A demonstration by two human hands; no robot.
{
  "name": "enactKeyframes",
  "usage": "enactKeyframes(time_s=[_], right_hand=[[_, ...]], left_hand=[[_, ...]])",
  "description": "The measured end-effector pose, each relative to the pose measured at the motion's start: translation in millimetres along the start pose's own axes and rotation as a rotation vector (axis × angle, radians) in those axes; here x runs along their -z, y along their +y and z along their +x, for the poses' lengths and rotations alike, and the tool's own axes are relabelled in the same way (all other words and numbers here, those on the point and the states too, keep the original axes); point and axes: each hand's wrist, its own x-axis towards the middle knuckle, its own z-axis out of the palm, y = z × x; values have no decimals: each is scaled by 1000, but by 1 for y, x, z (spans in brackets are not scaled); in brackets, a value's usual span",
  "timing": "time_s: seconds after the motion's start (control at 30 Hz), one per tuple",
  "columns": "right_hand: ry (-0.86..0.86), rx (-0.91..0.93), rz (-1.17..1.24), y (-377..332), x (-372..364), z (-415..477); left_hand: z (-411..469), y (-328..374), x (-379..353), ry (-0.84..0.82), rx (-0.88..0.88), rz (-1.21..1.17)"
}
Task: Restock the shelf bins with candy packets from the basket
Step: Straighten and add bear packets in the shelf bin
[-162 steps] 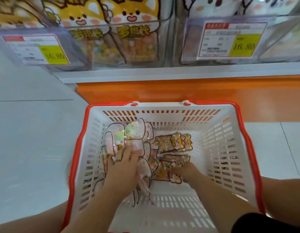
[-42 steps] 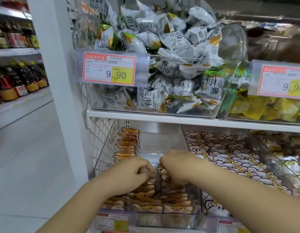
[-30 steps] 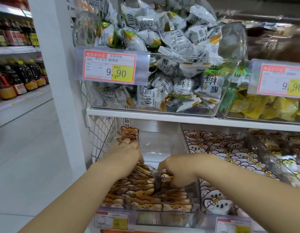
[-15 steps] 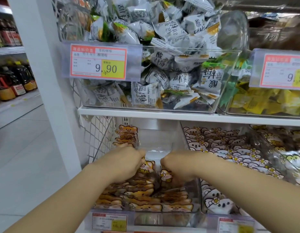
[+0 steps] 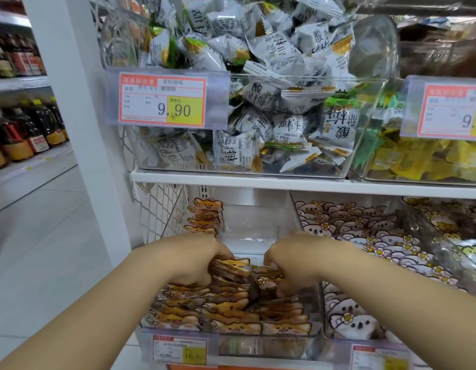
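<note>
A clear, rigid plastic bin (image 5: 255, 228) under the white shelf board (image 5: 258, 180) is packed with flat, glossy orange candy packets (image 5: 226, 311) cut like animal heads, laid in overlapping rows. The left grip (image 5: 188, 260) and the right grip (image 5: 293, 263), both bare hands, are clenched round packets at the top of the pile. Crinkled white pillow packs (image 5: 261, 94) are heaped in the clear upper bin (image 5: 311, 79).

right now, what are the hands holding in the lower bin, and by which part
The left hand and right hand grip a clump of orange cat packets by its left and right sides, inside the lower bin. Fingertips are hidden.
</note>
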Motion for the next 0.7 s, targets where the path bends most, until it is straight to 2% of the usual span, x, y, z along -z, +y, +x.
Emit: enactKeyframes(time_s=[0.13,0.23,0.43,0.7], right_hand=[[57,33,-135,-1,-7,-10],[92,29,-183,-3,-10,-13],[85,-19,-94,-7,-5,-9],[90,51,-33,-8,-4,-8]], left_hand=[[3,12,1,5,20,92],[7,12,-3,29,9,49],[8,-8,-7,12,17,-99],[27,1,-21,27,20,58]])
